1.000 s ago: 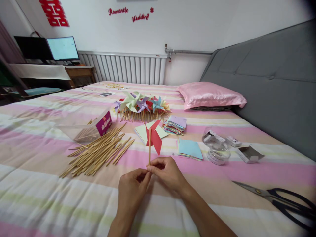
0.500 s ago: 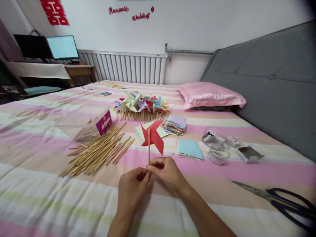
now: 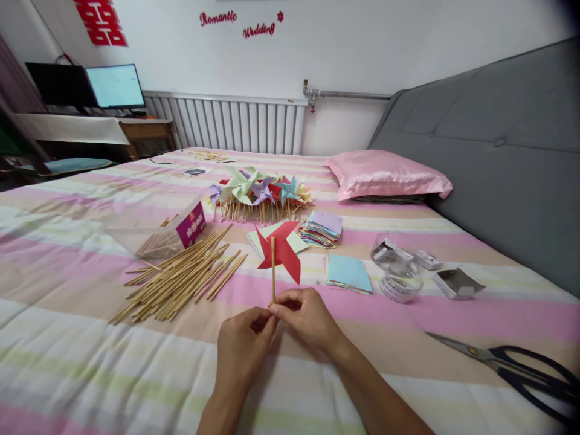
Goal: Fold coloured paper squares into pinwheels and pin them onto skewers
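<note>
A red paper pinwheel [image 3: 286, 255] on a thin wooden stick [image 3: 273, 278] stands upright in front of me, its stick side facing the camera. My left hand [image 3: 244, 338] and my right hand [image 3: 306, 317] both pinch the stick's lower end, fingertips meeting there. Just behind the pinwheel lie pale sheets of paper [image 3: 257, 241], partly covered by it. To the left is a loose pile of wooden sticks [image 3: 181, 287]. On the right sit a stack of light blue paper squares [image 3: 348, 273] and a taller stack of coloured squares [image 3: 321, 228].
Finished pinwheels [image 3: 263, 192] lie grouped farther back. A clear plastic box [image 3: 136, 226] with sticks is at left. Round clear containers [image 3: 401, 284], a small open box [image 3: 457, 283] and scissors [image 3: 493, 356] lie at right on the striped bedspread. A pink pillow [image 3: 389, 174] rests by the headboard.
The red pinwheel's blades have turned very slightly, and the stick's top has shifted a touch left. Both hands keep the same grip and place.
</note>
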A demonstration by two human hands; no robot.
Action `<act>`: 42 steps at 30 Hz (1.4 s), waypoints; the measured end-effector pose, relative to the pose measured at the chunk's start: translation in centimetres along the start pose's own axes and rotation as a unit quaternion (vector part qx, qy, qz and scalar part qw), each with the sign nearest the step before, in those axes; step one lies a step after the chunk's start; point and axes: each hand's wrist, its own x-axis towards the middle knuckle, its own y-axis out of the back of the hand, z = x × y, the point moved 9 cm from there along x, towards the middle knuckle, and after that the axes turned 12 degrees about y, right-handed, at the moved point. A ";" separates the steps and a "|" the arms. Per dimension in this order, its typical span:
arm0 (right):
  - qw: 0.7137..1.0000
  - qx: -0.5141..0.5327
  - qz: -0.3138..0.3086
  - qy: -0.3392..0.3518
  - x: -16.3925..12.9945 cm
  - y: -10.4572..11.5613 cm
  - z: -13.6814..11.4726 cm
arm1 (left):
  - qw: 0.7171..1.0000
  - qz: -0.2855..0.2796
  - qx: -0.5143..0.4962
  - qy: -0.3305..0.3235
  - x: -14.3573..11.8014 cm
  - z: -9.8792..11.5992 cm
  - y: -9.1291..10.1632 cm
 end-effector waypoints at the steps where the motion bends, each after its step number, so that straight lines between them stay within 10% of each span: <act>1: 1.000 0.001 -0.001 0.000 0.0 0.0 0.0 | 1.000 -0.001 0.000 0.000 0.0 0.0 0.0; 42: 1.000 0.005 0.010 0.016 0.1 0.2 0.1 | 0.999 -0.014 0.024 -0.029 -0.2 0.7 -0.1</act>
